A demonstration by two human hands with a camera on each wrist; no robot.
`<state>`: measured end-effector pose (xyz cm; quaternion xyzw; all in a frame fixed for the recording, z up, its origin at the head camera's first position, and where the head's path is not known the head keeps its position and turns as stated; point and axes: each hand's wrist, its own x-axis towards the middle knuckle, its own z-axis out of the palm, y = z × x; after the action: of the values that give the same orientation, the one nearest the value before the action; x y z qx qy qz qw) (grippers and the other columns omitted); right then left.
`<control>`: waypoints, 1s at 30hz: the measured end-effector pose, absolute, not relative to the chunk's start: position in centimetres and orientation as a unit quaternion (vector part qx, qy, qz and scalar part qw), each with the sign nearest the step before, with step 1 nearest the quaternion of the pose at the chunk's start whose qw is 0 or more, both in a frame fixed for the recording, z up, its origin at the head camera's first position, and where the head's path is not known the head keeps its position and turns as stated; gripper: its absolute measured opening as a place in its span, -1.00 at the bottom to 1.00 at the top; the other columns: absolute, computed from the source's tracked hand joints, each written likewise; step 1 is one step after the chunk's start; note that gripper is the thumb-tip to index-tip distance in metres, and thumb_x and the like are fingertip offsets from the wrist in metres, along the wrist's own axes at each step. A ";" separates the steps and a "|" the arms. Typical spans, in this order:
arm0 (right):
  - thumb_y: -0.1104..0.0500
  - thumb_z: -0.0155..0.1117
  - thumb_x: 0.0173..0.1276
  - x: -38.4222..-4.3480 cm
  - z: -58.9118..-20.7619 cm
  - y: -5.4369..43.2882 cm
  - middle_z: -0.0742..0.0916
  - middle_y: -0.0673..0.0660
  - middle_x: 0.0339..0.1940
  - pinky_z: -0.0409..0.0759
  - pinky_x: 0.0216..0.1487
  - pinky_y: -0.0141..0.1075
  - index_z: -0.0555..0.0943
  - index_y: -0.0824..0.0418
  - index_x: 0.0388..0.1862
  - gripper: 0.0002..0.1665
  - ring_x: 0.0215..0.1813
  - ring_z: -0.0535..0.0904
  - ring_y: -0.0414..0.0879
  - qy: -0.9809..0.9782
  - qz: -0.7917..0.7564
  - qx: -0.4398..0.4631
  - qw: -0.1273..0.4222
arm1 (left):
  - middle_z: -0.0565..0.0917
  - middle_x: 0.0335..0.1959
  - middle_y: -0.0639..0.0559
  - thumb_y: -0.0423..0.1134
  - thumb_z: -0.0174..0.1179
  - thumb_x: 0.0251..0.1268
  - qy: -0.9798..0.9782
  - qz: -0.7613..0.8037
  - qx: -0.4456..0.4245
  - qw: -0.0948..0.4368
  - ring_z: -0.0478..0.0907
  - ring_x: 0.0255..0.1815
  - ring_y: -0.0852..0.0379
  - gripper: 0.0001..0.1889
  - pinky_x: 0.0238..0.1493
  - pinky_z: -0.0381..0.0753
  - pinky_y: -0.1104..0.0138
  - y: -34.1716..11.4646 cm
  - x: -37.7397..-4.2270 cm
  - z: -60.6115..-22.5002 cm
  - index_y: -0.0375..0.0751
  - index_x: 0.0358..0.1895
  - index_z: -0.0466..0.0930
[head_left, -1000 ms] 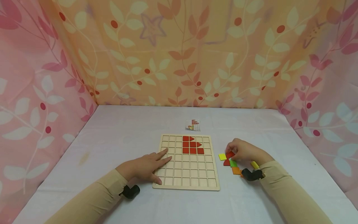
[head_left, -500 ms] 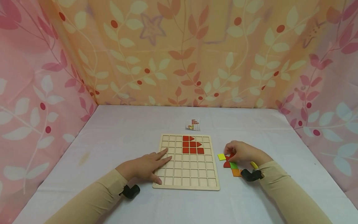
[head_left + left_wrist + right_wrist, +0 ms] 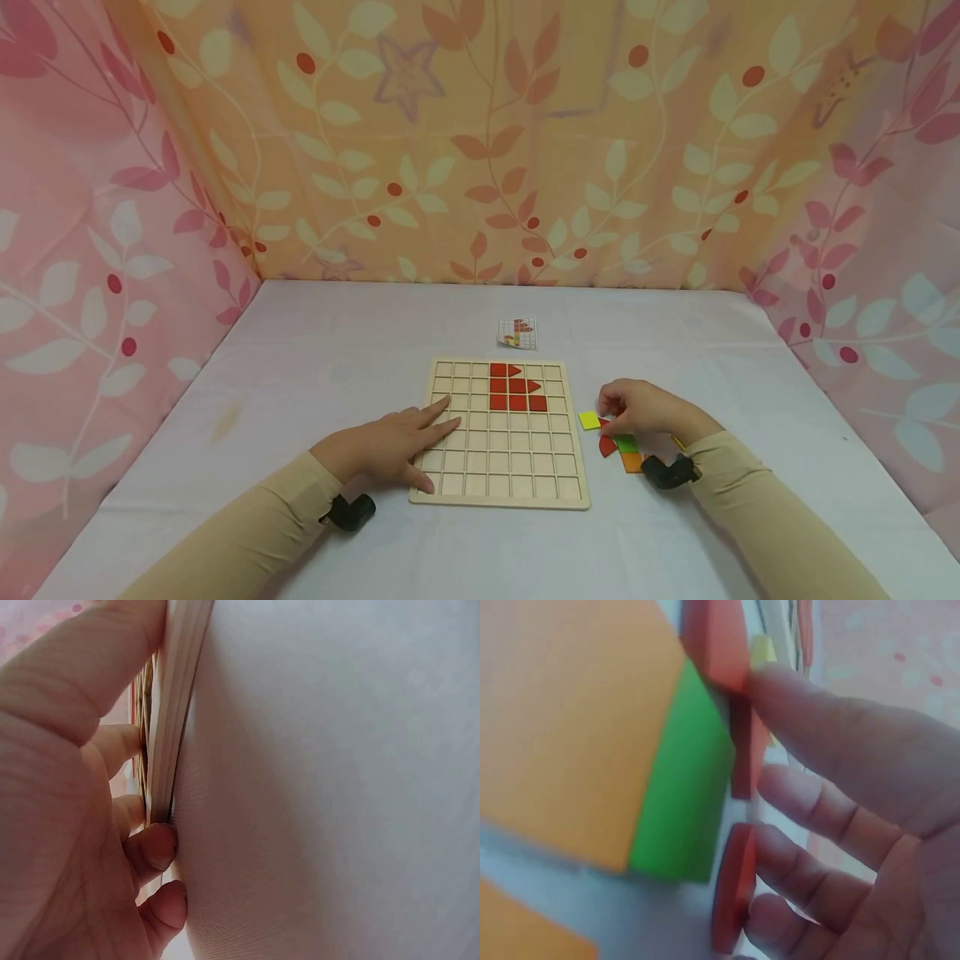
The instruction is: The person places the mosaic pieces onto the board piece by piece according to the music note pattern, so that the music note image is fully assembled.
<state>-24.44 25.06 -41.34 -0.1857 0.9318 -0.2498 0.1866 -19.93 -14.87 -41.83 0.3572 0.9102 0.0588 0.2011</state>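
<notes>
Two red triangles point right; left fingers spread on board; right fingers' pinch unclear.

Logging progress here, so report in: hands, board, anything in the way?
Left hand resting on wooden board. Right hand at loose red tiles, grip unclear. Board's far rows part-filled with red pieces. Possible clutter: green tile, orange tile close by.

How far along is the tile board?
Done: eight red tiles sit in the board's top three rows.
In hand: the left hand rests on the board; the right hand is at the loose red tiles, grip unclear.
Left, likely: the lower rows, with no tiles visible, since the card shows colour lower down and yellow, green and orange tiles lie loose.
</notes>
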 end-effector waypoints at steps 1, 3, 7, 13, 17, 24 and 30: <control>0.09 0.48 -0.03 -24.5 -41.4 25.0 0.48 0.01 -0.56 0.34 -0.39 -0.29 0.51 0.09 -0.49 -0.72 -0.38 0.38 -0.10 0.933 -0.249 -0.185 0.185 | -0.32 0.48 0.05 0.41 0.05 -0.10 0.910 0.059 0.357 0.200 -0.07 0.43 -0.12 0.01 0.30 0.07 0.00 -14.9 -19.9 -41.8 0.20 0.45 -0.17; 0.10 0.48 -0.02 -24.5 -41.5 24.9 0.48 0.01 -0.56 0.35 -0.40 -0.29 0.50 0.09 -0.50 -0.72 -0.39 0.39 -0.10 0.934 -0.246 -0.187 0.181 | -0.33 0.48 0.05 0.42 0.04 -0.11 0.910 0.059 0.359 0.200 -0.07 0.43 -0.12 0.01 0.30 0.08 0.00 -14.9 -20.0 -41.9 0.20 0.45 -0.18; 0.17 0.46 0.00 -24.5 -41.4 24.8 0.50 0.00 -0.54 0.37 -0.39 -0.29 0.51 0.09 -0.52 -0.76 -0.40 0.39 -0.11 0.937 -0.233 -0.187 0.179 | -0.33 0.48 0.05 0.42 0.05 -0.11 0.909 0.062 0.359 0.200 -0.06 0.42 -0.12 0.02 0.30 0.08 -0.01 -14.9 -20.0 -42.0 0.21 0.45 -0.18; 0.20 0.46 -0.02 -24.5 -41.1 24.9 0.50 0.00 -0.57 0.34 -0.37 -0.27 0.50 0.11 -0.53 -0.76 -0.42 0.39 -0.11 0.943 -0.225 -0.172 0.177 | -0.31 0.49 0.03 0.43 0.05 -0.11 0.909 0.060 0.362 0.197 -0.05 0.42 -0.13 0.02 0.30 0.08 -0.01 -14.9 -20.0 -42.1 0.20 0.45 -0.17; 0.21 0.45 0.00 -24.5 -41.0 24.9 0.50 0.00 -0.59 0.33 -0.38 -0.28 0.48 0.11 -0.53 -0.74 -0.43 0.39 -0.11 0.941 -0.235 -0.169 0.178 | -0.32 0.49 0.04 0.42 0.05 -0.11 0.909 0.060 0.362 0.198 -0.05 0.42 -0.14 0.02 0.30 0.08 -0.01 -14.9 -20.0 -42.1 0.20 0.45 -0.18; 0.24 0.36 0.11 -25.0 -40.4 24.2 0.53 0.03 -0.61 0.39 -0.49 -0.30 0.52 0.13 -0.53 -0.83 -0.53 0.42 -0.09 0.936 -0.270 -0.130 0.183 | -0.32 0.48 0.04 0.41 0.06 -0.11 0.909 0.063 0.359 0.200 -0.06 0.42 -0.12 0.02 0.30 0.08 0.00 -14.9 -19.9 -41.9 0.20 0.45 -0.17; 0.22 0.33 0.14 -25.5 -40.2 22.5 0.61 0.03 -0.52 0.37 -0.59 -0.33 0.56 0.13 -0.47 -0.91 -0.53 0.45 -0.06 0.921 -0.327 -0.106 0.183 | -0.33 0.48 0.07 0.41 0.07 -0.11 0.910 0.065 0.356 0.202 -0.07 0.43 -0.12 0.02 0.29 0.08 -0.01 -14.9 -20.0 -41.9 0.22 0.45 -0.17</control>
<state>-25.49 22.51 -40.22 -0.1057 0.9210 -0.3271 0.1834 -19.99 -14.89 -41.93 0.3560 0.9099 0.0654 0.2025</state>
